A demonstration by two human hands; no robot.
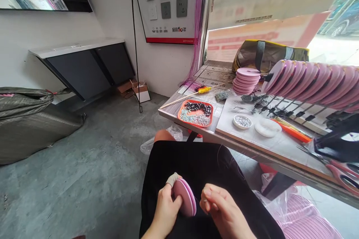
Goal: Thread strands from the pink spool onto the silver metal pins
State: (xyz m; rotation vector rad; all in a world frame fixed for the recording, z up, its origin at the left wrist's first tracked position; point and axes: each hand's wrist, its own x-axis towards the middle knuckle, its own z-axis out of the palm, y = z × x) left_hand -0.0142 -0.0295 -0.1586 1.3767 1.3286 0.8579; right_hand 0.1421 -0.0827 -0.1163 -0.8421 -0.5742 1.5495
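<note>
2 hands low in frame over the lap: left hand (165,205) fingers grip pink disc (185,197); right hand (221,209) fingers pinched narrow, contents unclear. Step looks like threading; next needs steady alignment at the disc's edge.

Single view only, taken from a head-worn camera looking forward and steeply down over the wearer's lap. The left hand (165,209) and right hand (221,209) sit very near the lens at 6 o'clock, low in frame. The work table (280,145) runs from centre toward 3 o'clock, near and seen from above at an angle. The concrete floor (92,171) fills 8 to 9 o'clock; the white wall (117,11) stands farther off at 11 to 12 o'clock. Wide-angle bending shows at the edges.
</note>
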